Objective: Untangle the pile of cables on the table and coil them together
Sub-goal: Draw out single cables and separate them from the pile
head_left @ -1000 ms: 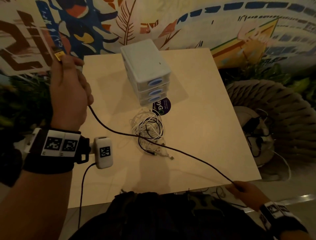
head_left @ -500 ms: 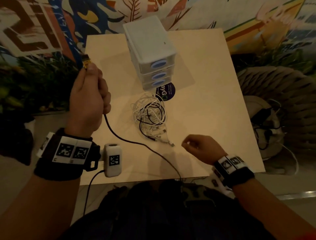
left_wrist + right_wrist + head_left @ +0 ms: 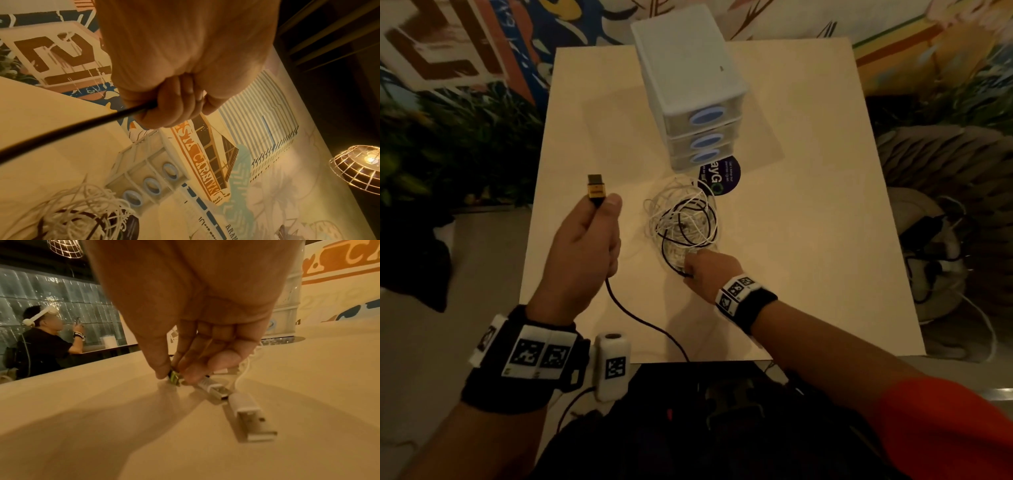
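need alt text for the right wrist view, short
The right hand pinches a small black-and-green connector against the pale table. Two white USB plugs lie beside its fingertips, white cable trailing behind. A person sits at a counter in the background.

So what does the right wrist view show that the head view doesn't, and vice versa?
Only the right wrist view: the right hand pinching a small black-and-green plug at the table, beside two white USB plugs.
Only the head view: the left hand gripping the black cable with its yellow plug raised.
Both: the table, the drawer unit.
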`<move>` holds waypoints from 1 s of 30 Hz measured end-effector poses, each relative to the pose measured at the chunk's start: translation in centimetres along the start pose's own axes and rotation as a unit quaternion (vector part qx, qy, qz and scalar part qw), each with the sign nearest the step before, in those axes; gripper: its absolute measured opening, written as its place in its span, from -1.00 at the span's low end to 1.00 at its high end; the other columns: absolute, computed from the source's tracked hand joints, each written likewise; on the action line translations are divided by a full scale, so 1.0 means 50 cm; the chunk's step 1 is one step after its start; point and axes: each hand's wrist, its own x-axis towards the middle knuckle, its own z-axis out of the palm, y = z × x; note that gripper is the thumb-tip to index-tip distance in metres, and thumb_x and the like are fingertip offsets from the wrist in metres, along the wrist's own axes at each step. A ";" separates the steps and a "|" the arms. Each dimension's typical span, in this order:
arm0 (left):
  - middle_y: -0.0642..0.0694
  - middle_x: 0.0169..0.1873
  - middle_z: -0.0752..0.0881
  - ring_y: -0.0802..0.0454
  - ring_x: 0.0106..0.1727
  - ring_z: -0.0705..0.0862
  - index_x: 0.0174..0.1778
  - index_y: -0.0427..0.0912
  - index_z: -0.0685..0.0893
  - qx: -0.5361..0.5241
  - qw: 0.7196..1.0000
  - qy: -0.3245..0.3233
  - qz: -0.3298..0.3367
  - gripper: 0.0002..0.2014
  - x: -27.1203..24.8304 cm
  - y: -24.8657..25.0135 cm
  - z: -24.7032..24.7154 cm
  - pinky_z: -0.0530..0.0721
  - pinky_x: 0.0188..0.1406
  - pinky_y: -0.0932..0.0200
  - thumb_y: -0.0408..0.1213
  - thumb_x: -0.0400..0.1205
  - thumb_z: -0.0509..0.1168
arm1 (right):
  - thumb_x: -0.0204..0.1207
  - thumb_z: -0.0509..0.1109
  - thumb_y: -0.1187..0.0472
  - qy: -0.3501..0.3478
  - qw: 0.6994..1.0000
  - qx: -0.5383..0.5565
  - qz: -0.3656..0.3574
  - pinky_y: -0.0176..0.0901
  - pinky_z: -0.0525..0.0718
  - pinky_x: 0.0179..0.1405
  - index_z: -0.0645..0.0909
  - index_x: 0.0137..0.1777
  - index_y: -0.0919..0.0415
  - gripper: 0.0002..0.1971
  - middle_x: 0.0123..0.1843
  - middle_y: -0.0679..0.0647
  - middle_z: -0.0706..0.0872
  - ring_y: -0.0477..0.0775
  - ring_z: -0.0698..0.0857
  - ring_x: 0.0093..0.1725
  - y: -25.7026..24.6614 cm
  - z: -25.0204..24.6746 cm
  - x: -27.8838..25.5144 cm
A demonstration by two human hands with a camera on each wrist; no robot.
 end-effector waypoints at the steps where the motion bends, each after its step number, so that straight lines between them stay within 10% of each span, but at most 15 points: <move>1: 0.05 -0.54 0.24 0.16 -0.60 0.17 -0.22 -0.02 0.41 0.007 1.000 -0.001 -0.006 -0.70 0.010 -0.006 -0.003 0.19 -0.65 0.31 -0.17 0.86 0.12 | 0.66 0.35 -0.03 0.002 1.000 -0.002 0.001 0.05 0.66 0.07 0.57 0.30 0.09 -0.69 0.27 0.12 0.67 0.25 0.68 0.25 -0.001 -0.002 0.003; 10: 0.11 -0.52 0.38 0.09 -0.47 0.31 -0.31 0.14 0.58 0.127 0.988 -0.072 -0.048 -0.68 0.070 -0.092 -0.009 0.32 -0.36 0.02 0.02 0.80 0.24 | 0.56 0.49 -0.04 0.064 0.968 0.239 0.038 -0.13 0.64 -0.09 0.72 0.06 -0.03 -0.84 -0.14 -0.16 0.77 -0.05 0.74 -0.13 0.038 -0.074 -0.064; 16: -0.41 -0.06 0.67 0.08 -0.15 0.53 0.12 -0.23 0.61 0.195 0.972 -0.127 -0.037 -0.50 0.098 -0.139 0.014 0.50 -0.07 0.00 0.21 0.70 0.21 | 0.57 0.45 -0.13 -0.023 0.986 0.165 0.029 -0.08 0.73 -0.01 0.73 0.06 -0.10 -0.82 -0.09 -0.17 0.80 -0.05 0.76 -0.10 0.051 -0.043 -0.069; 25: -0.03 -0.21 0.77 0.19 -0.17 0.64 -0.05 -0.37 0.52 0.242 0.962 -0.119 -0.050 -0.68 0.137 -0.169 0.041 0.50 -0.15 0.23 -0.13 0.81 0.22 | 0.56 0.39 -0.23 0.109 0.976 0.148 0.114 -0.04 0.72 -0.06 0.63 0.24 -0.17 -0.68 -0.10 -0.12 0.78 0.03 0.74 -0.04 0.036 -0.101 0.028; 30: 0.05 -0.25 0.74 0.37 -0.29 0.64 -0.18 -0.14 0.34 0.231 0.964 -0.113 -0.058 -0.72 0.149 -0.173 0.052 0.46 -0.25 0.13 -0.21 0.79 0.25 | 0.55 0.42 -0.15 0.095 0.978 0.159 0.098 -0.09 0.67 -0.16 0.66 -0.12 -0.11 -0.84 -0.19 -0.11 0.69 0.04 0.72 -0.11 0.047 -0.107 0.047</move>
